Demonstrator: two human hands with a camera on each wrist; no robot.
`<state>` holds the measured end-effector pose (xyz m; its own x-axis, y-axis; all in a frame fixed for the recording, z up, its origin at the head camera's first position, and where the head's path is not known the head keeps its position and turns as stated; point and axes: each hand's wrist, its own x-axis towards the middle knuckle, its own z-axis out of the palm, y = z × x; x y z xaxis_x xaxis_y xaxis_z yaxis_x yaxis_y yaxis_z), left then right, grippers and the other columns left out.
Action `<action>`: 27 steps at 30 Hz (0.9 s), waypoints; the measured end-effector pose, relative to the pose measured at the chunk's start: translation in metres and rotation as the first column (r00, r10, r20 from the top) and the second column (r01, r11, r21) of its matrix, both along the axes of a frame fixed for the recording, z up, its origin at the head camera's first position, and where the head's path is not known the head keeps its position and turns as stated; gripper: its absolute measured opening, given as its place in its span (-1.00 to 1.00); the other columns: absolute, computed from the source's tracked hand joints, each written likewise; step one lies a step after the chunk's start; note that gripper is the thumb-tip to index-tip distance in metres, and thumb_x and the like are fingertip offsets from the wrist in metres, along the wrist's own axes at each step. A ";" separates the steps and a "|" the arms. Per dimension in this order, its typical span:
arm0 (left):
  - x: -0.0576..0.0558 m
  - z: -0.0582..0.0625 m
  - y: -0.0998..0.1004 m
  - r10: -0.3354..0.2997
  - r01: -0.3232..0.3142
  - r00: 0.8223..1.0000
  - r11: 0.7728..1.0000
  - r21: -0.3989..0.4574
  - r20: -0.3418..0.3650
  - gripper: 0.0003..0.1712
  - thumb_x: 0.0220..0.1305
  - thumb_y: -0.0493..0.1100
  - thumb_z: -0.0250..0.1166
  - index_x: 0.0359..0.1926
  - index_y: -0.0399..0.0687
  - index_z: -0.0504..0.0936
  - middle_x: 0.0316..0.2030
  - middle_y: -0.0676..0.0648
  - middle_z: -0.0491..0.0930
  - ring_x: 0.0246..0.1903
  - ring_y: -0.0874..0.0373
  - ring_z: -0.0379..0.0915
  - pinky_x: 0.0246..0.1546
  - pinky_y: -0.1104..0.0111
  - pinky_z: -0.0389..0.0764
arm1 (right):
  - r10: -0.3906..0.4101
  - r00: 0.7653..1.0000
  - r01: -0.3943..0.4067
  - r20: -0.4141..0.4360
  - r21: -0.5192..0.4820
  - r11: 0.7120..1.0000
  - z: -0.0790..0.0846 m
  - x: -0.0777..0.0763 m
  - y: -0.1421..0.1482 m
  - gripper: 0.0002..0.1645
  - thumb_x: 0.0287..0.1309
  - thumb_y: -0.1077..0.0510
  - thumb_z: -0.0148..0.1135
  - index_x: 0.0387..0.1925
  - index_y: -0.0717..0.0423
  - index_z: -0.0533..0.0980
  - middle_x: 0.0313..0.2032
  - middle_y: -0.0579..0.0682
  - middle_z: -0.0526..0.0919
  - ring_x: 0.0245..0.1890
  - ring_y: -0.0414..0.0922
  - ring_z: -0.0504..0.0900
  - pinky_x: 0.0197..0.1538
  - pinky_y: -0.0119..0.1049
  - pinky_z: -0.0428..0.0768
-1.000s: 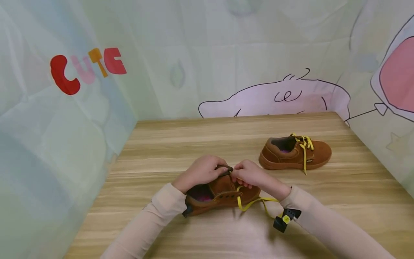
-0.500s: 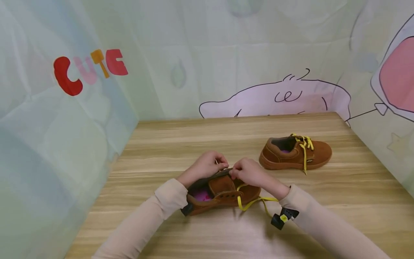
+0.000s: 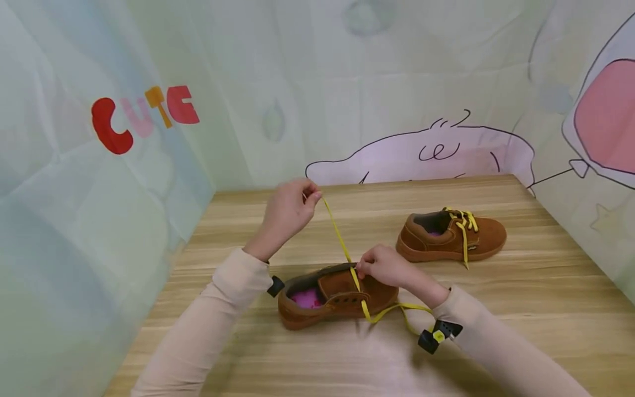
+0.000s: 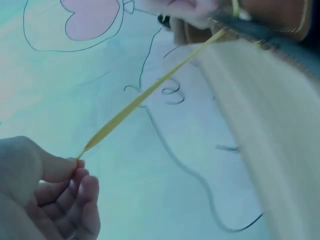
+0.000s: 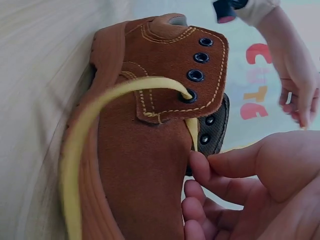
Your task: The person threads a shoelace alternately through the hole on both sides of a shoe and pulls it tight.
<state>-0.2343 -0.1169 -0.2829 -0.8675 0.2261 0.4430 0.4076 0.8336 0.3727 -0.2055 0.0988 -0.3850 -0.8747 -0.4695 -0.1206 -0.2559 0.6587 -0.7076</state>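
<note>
A brown suede shoe (image 3: 292,317) stands on the table with its toe to the right. Behind it, raised in the air, my left hand (image 3: 288,215) pinches the end of a yellow shoelace (image 3: 338,229) between thumb and forefinger. The lace runs taut from there down to the shoe's far eyelet flap. In the right wrist view it also passes through the front eyelet (image 5: 188,95) of the near flap, and its other part curves loosely down over the sole. My right hand (image 3: 387,267) pinches the front of the far flap (image 5: 216,127), its fingertips beside the lace.
A matching brown shoe (image 3: 488,237) with its yellow lace threaded sits at the back right of the wooden table (image 3: 536,309). Printed cloth walls (image 3: 258,71) rise on the left, back and right. A small black camera (image 3: 429,341) hangs at the right wrist.
My left hand has let go of the shoe's far flap and risen up and back, drawing the yellow shoelace out straight. My right hand stays at the flap.
</note>
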 end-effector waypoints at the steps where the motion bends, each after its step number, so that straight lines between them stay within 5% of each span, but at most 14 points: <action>1: -0.001 0.003 -0.001 -0.004 0.004 1.000 1.000 0.018 -0.019 -0.85 0.29 -0.09 0.20 -0.31 0.00 0.66 -0.44 0.02 0.67 -0.52 0.17 0.49 -0.46 0.34 0.48 | -0.001 1.000 0.001 -0.005 0.001 1.000 -0.001 0.001 0.000 -0.65 0.30 0.12 0.05 -0.56 0.05 0.61 -0.31 -0.02 0.69 -0.46 -0.19 0.36 -0.36 -0.37 0.31; 7: -0.003 0.015 -0.002 -0.002 0.018 0.993 0.990 0.140 -0.116 -0.84 0.28 -0.10 0.20 -0.30 -0.04 0.67 -0.45 0.00 0.65 -0.56 0.16 0.46 -0.48 0.36 0.45 | 0.002 0.998 -0.003 -0.057 -0.023 1.000 -0.005 0.008 0.000 -0.80 0.28 0.14 0.10 -0.41 0.03 0.60 -0.37 -0.06 0.66 -0.42 -0.21 0.45 -0.31 -0.37 0.41; 12: 0.000 0.026 0.002 -0.027 0.083 0.970 0.970 0.229 -0.240 -0.82 0.29 -0.10 0.21 -0.31 -0.11 0.66 -0.44 -0.06 0.65 -0.62 0.16 0.41 -0.54 0.39 0.41 | 0.007 0.995 -0.014 -0.103 -0.064 0.998 -0.009 0.010 0.001 -0.90 0.26 0.16 0.12 -0.24 0.08 0.52 -0.38 -0.02 0.61 -0.45 -0.22 0.45 -0.35 -0.37 0.42; 18: 0.015 0.040 0.011 -0.168 0.241 0.937 0.946 0.217 -0.306 -0.83 0.28 -0.10 0.23 -0.31 -0.10 0.65 -0.42 -0.03 0.63 -0.53 0.23 0.44 -0.43 0.40 0.50 | -0.017 0.995 -0.004 -0.102 -0.205 0.979 -0.004 0.006 0.002 -0.70 0.36 0.09 0.00 0.04 0.07 0.48 -0.24 0.09 0.63 -0.32 -0.14 0.56 -0.28 -0.34 0.51; 20: 0.025 0.044 0.014 -0.249 0.315 0.910 0.935 0.163 -0.331 -0.84 0.27 -0.12 0.23 -0.31 -0.10 0.65 -0.42 -0.01 0.62 -0.47 0.24 0.45 -0.37 0.40 0.52 | -0.018 0.994 -0.014 -0.104 -0.294 0.956 0.005 0.004 0.003 -0.64 0.39 0.04 -0.06 0.11 0.04 0.46 -0.12 0.11 0.64 -0.17 -0.06 0.59 -0.16 -0.28 0.56; 23: 0.042 0.047 0.018 -0.361 0.413 0.846 0.909 0.054 -0.393 -0.87 0.27 -0.16 0.23 -0.34 -0.10 0.64 -0.45 0.02 0.60 -0.43 0.24 0.43 -0.32 0.40 0.48 | 0.029 0.996 -0.064 -0.086 -0.437 0.897 0.028 0.003 0.004 -0.57 0.43 -0.06 -0.17 0.15 -0.02 0.45 0.06 0.05 0.58 0.08 0.00 0.52 0.09 -0.11 0.52; 27: 0.067 0.049 0.024 -0.466 0.486 0.756 0.870 -0.081 -0.460 -0.90 0.24 -0.18 0.26 -0.39 -0.08 0.64 -0.51 0.06 0.57 -0.44 0.25 0.43 -0.32 0.42 0.43 | 0.189 0.980 -0.190 -0.059 -0.541 0.819 0.060 0.009 0.007 -0.53 0.45 -0.13 -0.27 0.01 -0.06 0.52 0.10 -0.12 0.56 0.23 -0.11 0.42 0.32 0.00 0.30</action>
<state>-0.1668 -0.0926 -0.2343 -0.3518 0.5285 0.7726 0.8769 0.4748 0.0745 -0.1965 0.1060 -0.3249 -0.7617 -0.6150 0.2041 -0.3378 0.1081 -0.9350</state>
